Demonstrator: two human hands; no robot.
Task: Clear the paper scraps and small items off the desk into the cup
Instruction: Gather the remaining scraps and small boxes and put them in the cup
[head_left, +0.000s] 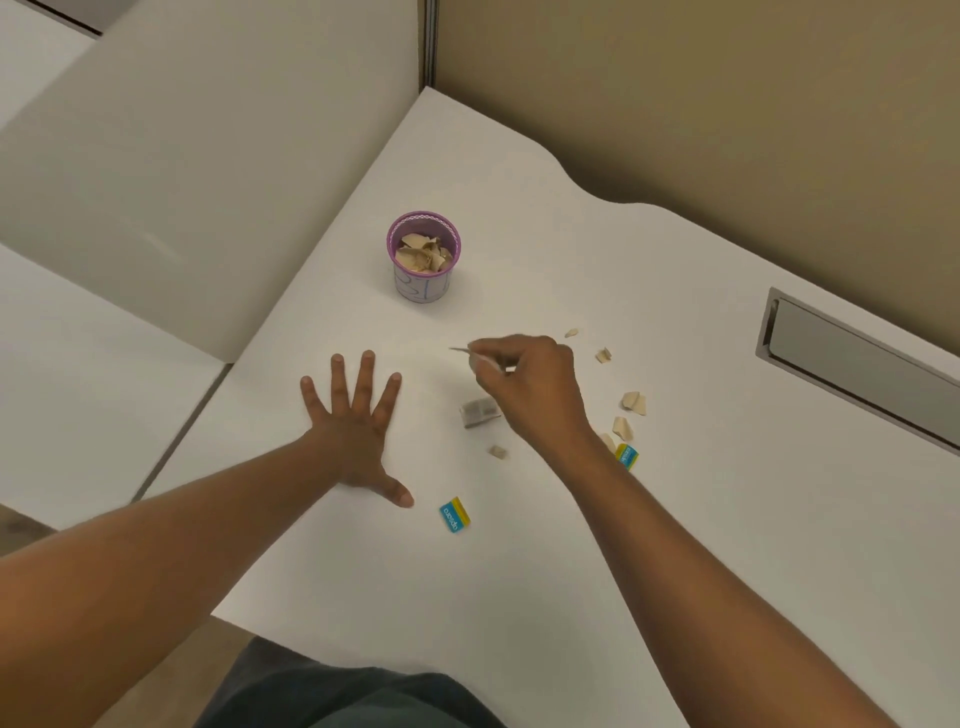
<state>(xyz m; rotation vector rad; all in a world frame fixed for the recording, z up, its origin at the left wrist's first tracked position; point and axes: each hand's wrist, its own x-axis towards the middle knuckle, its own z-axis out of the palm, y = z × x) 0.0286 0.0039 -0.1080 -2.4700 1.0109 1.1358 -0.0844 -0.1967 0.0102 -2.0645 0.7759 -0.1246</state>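
Two hands over white desk (675, 519). My left hand (358, 431) flat, fingers spread, bracing. My right hand (530, 384) pinches thin scrap (460, 351), lifted toward purple cup (423, 260), already part filled. Several scraps (634, 402), two blue-yellow erasers (455, 514) remain on desk.

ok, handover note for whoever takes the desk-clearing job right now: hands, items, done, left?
Left hand: flat on the desk, fingers spread, holding nothing.
Right hand: raised above the desk, pinching a thin scrap that points toward the cup.
Done: cup stands upright beyond both hands, already holding many paper scraps.
Left: drop the held scrap in; then the grey folded piece, the small scrap near it, the loose scraps right of the right hand, and two blue-yellow erasers.
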